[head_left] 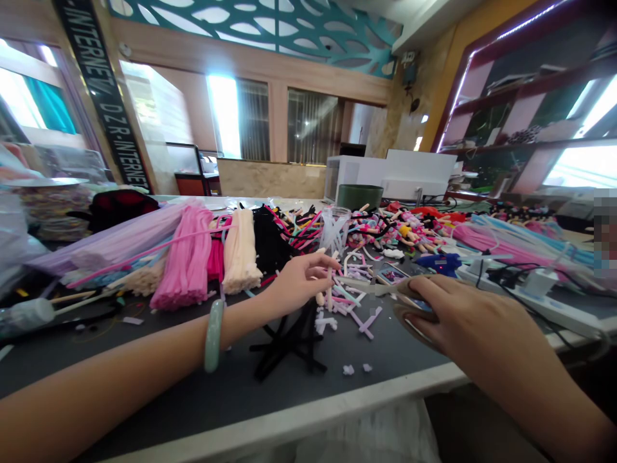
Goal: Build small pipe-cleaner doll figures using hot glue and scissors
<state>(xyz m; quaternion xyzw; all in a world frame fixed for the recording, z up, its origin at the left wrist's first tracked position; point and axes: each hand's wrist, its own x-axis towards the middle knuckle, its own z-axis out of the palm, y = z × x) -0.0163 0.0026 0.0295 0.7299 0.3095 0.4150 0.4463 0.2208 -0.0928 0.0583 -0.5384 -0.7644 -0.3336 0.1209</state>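
My left hand, with a pale green bangle on its wrist, pinches a short cream pipe cleaner between thumb and fingers. In my right hand is a pair of scissors, its blades pointing left, close to the pipe cleaner. Whether the blades touch it I cannot tell. Below my left hand lie several black pipe cleaner pieces. Lilac and white cut pieces are scattered under the scissors.
Bundles of pink, cream and black pipe cleaners lie at the left. A clear cup stands behind my hands. To the right are a blue glue gun and a white power strip with cables.
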